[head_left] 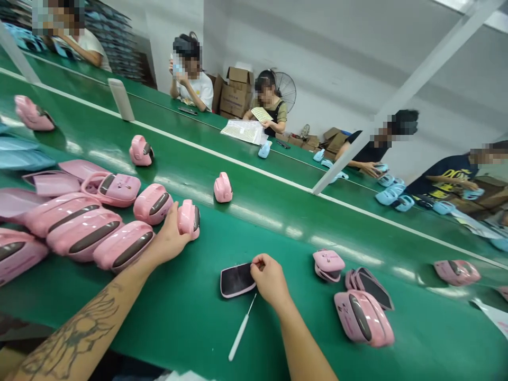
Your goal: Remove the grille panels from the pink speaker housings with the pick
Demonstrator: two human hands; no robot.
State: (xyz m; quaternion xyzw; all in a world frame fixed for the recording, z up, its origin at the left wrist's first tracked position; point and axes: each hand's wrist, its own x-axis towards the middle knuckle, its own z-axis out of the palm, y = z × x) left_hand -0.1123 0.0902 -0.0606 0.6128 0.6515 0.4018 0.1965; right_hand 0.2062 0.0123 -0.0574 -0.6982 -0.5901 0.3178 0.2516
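Observation:
My left hand (171, 241) is wrapped round the side of a small pink plastic case (188, 219) with a dark window strip, at the end of a group of similar cases. Close by its fingers stands another pink case (153, 203) with a handle. My right hand (272, 278) pinches the right edge of a flat, pink-rimmed panel (237, 280) with a dark face, which rests on the green table. Just below it lies a thin tool (240, 336) with a white handle and a narrow metal shaft, touched by neither hand.
Several larger pink cases (95, 233) crowd the left, beside pale blue parts (24, 153). More pink cases (363, 317) and dark-faced panels (373, 288) lie to the right. A green conveyor belt (262, 196) carries spaced cases. Several co-workers sit across it; a white post (357, 143) rises there.

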